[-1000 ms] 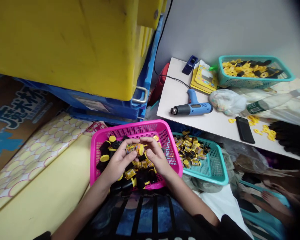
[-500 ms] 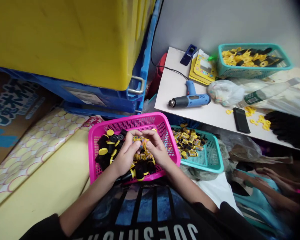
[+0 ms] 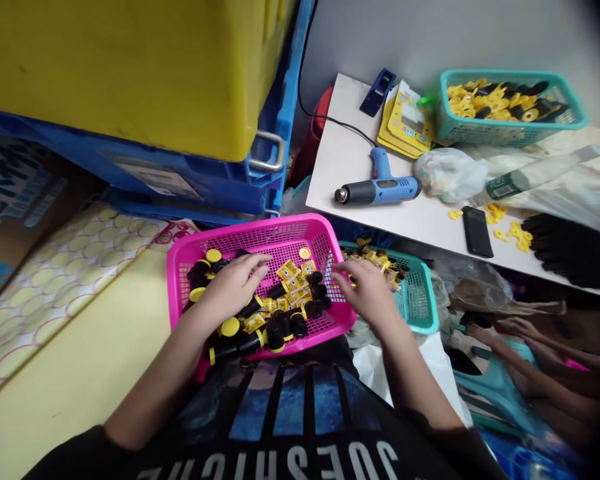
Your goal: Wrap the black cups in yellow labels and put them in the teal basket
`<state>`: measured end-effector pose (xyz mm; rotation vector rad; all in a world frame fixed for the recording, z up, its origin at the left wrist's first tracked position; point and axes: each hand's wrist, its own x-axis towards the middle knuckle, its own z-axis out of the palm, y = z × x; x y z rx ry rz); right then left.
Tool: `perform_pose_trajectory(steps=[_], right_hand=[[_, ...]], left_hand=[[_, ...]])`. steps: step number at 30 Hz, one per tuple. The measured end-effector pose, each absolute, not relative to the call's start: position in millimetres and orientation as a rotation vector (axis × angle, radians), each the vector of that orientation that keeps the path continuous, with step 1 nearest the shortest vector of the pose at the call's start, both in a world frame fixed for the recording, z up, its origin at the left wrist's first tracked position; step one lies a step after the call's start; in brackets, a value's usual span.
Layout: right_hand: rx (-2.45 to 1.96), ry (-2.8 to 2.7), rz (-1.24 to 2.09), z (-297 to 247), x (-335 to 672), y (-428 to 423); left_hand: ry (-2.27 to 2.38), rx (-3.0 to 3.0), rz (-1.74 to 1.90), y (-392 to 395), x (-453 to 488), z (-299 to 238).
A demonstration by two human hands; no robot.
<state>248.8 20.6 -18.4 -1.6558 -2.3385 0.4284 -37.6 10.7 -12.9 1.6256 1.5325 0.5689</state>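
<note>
My left hand (image 3: 236, 283) is over the left part of a pink basket (image 3: 335, 250). Its fingers are stretched out, and nothing shows in them. Beneath and beside it lie black cylinders with yellow ends (image 3: 230, 327) and small yellow printed packets (image 3: 296, 287). At the basket's right rim, my right hand (image 3: 367, 287) has thumb and fingers apart, with no visible object in its grasp. Behind that hand sits a teal basket (image 3: 433, 300) of small yellow-and-black printed cylinders (image 3: 377, 257), partly hidden by the hand.
On the white table (image 3: 325, 187) lie a blue heat gun (image 3: 380, 191), a black phone (image 3: 477, 231), a plastic bottle (image 3: 535, 175) and another teal basket (image 3: 510, 137) of yellow and black parts. Blue crates (image 3: 220, 190) stand at left. Another person's arms (image 3: 530, 373) show at right.
My hands were together over the pink basket, holding a small colourful printed cylinder. They have separated, left hand leftward and right hand toward the teal basket; the cylinder is out of both hands.
</note>
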Motion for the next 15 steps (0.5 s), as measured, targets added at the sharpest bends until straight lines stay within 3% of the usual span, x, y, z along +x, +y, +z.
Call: perform_pose_trajectory(steps=[6,12,15], right_hand=[[-1.493,-2.902,0.534,-53,159,57],[-1.480,-2.907,0.657,-72,159,84],[-1.508,-2.506,1.143,-68,165,81]], left_hand=[[1.515,1.727,0.493,5,-33,-12],[1.542,1.680,0.540,2,-45,-13],[1.555,1.564,0.648,3,-44,-18]])
